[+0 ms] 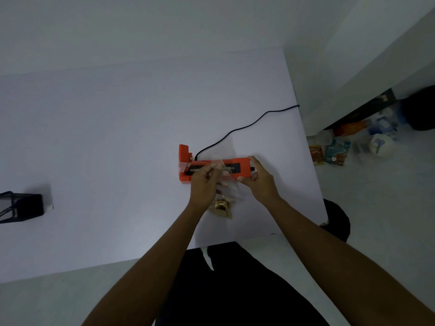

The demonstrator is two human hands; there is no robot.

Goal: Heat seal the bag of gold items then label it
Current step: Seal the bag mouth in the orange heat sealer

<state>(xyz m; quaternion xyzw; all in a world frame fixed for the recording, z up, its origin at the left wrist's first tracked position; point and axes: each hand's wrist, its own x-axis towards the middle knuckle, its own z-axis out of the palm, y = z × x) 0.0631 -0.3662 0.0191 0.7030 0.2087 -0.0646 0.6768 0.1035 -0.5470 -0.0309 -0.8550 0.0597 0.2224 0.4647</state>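
An orange heat sealer (pixel 241 166) lies on the white table (pixel 117 137), its lid raised at the left end and its black sealing strip showing. A clear plastic bag (pixel 229 184) holds gold items (pixel 221 206) at its near end. The bag's open top lies across the sealing strip. My left hand (pixel 204 184) pinches the bag's left edge over the strip. My right hand (pixel 260 182) pinches the bag's right edge beside the sealer's right end.
A black power cord (pixel 247 124) runs from the sealer to the table's right edge. A dark mesh holder (pixel 21 208) stands at the far left. Packets and containers (pixel 341 147) sit on the floor to the right. The table's near edge lies just below the bag.
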